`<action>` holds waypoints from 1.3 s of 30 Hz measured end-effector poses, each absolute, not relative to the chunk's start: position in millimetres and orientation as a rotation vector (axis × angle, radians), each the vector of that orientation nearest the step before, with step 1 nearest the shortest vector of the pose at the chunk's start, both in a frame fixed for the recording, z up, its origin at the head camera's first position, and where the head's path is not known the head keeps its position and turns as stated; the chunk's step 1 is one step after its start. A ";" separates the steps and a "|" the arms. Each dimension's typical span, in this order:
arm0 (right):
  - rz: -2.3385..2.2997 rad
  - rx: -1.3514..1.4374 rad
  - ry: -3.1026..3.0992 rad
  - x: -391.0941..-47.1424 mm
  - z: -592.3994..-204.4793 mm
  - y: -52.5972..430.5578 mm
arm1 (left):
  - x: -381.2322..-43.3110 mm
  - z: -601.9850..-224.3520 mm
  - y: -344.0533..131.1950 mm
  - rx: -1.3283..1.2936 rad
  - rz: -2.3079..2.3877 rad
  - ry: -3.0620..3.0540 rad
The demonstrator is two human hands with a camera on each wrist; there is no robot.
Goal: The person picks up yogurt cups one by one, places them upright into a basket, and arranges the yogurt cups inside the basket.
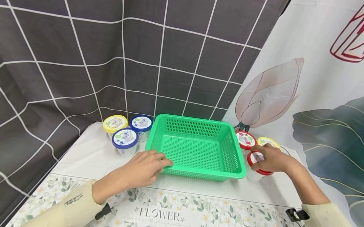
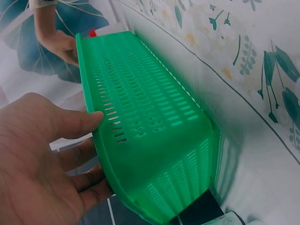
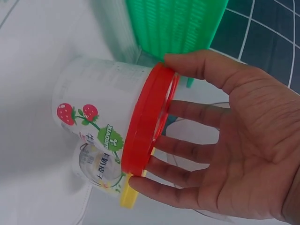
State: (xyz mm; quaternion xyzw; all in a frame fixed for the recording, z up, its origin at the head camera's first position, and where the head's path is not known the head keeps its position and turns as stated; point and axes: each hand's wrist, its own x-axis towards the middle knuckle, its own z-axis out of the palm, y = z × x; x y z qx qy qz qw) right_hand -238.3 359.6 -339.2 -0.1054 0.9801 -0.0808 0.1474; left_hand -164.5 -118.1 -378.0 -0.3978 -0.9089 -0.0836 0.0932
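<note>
Nearest to me on the head feed is a flowered cloth lettered FLOWER, with two cream sleeves reaching in over it. From the first comes the left hand, and I read its grip as a pinch on the near left part of the rim of the green plastic basket: on the left wrist feed the thumb lies against the outer side and the fingers hook behind the edge, so the gap between them is only the rim. The basket sits upright in the middle of the white tabletop.

Just right of it, near its front corner, the right hand spans the lid of a strawberry-printed tub. I see thumb and fingers spread about as wide as the red lid, thumb on the edge beside the basket, fingers reaching across, the palm clear of the top. I can't tell whether that tub's base is touching the table.

Left of the basket stands a front blue-lidded tub. Farther back I have a rear blue-lidded tub, a second red-lidded tub and, beyond the right hand, a yellow-lidded tub. Behind everything hangs a dark grid-patterned curtain
</note>
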 end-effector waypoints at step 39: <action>-0.168 -0.356 2.755 -231.3 -321.1 355.1 | -167.6 -374.5 -117.3 -1.209 -0.301 -2.734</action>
